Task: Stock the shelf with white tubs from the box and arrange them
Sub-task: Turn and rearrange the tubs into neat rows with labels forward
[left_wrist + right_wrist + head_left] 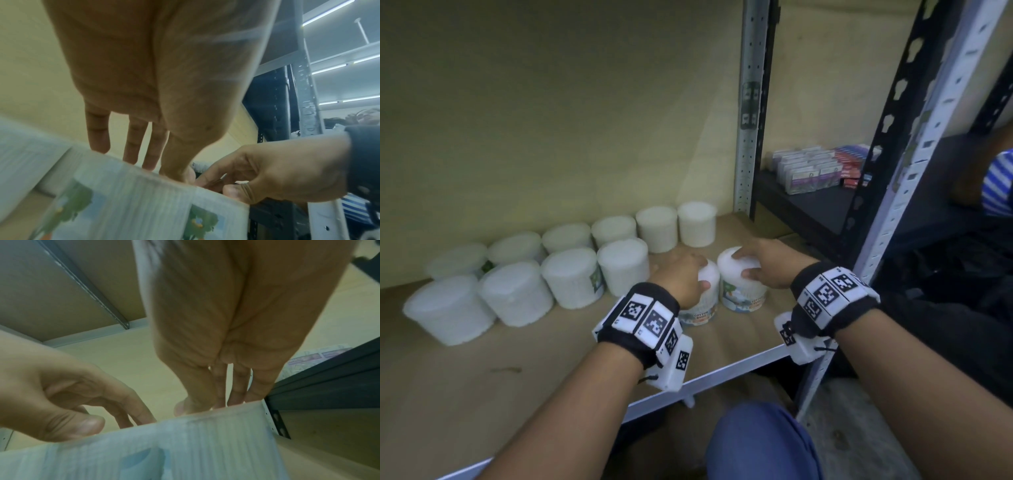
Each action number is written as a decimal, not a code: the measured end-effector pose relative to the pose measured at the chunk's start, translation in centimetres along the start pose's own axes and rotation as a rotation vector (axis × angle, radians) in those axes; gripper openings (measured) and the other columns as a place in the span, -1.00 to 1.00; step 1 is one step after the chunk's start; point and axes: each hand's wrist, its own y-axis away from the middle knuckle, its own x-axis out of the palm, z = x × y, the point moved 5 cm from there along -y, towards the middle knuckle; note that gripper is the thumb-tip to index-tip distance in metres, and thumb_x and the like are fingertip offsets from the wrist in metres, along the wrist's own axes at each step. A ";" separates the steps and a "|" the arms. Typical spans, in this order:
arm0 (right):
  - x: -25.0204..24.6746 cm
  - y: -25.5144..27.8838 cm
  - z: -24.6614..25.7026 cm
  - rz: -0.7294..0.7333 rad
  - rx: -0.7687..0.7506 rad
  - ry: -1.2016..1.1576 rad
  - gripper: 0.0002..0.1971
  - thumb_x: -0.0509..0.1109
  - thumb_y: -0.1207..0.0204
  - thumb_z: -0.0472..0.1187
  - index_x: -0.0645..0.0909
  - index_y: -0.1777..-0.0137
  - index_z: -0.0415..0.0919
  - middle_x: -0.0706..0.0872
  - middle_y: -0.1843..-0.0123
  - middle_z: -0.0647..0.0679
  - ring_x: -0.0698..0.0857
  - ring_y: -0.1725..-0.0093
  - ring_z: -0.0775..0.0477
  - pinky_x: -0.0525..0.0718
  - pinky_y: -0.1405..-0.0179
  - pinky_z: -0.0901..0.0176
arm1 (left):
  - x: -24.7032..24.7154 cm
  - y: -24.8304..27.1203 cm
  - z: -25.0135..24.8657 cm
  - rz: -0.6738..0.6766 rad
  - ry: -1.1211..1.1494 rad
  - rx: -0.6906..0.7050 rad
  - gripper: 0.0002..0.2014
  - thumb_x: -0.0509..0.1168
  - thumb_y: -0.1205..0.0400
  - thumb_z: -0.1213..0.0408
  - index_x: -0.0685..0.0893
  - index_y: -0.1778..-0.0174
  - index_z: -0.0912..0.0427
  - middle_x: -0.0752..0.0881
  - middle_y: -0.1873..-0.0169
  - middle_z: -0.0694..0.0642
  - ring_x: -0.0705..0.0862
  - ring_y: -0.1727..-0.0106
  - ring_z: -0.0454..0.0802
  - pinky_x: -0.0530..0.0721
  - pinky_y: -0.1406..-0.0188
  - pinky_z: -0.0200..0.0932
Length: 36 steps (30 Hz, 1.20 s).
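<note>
Two white tubs stand upright, side by side on the shelf (722, 346). The left hand (681, 281) grips the left tub (702, 308) from above; the right hand (767, 260) grips the right tub (743, 287), beside the stocked rows (571, 263).

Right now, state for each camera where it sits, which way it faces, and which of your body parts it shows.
Head: looks forward and down at the shelf; both forearms, left hand, right hand.
Left wrist: looks along the left palm at the left tub; right hand at the side.
Right wrist: looks along the right palm at the right tub; left hand at the side.
Shared: both wrist views show both hands.
</note>
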 end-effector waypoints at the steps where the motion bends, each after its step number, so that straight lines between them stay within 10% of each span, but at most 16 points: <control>1: 0.0 0.5 -0.2 0.000 0.002 -0.003 -0.52 0.38 -0.58 -0.12 0.49 -0.51 -0.09 0.46 -0.55 -0.08 0.43 -0.54 -0.12 0.35 -0.52 0.09 | 0.1 0.5 -0.3 0.007 0.014 0.000 -0.50 0.19 -0.71 0.12 0.33 -0.59 0.08 0.32 -0.58 0.10 0.29 -0.59 0.12 0.29 -0.58 0.10; 36: -0.5 5.1 -0.4 0.021 0.032 0.007 -0.53 0.44 -0.53 -0.13 0.54 -0.44 -0.02 0.52 -0.49 -0.07 0.50 -0.46 -0.12 0.45 -0.45 0.07 | 0.9 4.5 -2.7 -0.001 0.047 0.010 -0.51 0.24 -0.66 0.05 0.42 -0.51 0.08 0.44 -0.48 0.07 0.34 -0.54 0.10 0.32 -0.50 0.16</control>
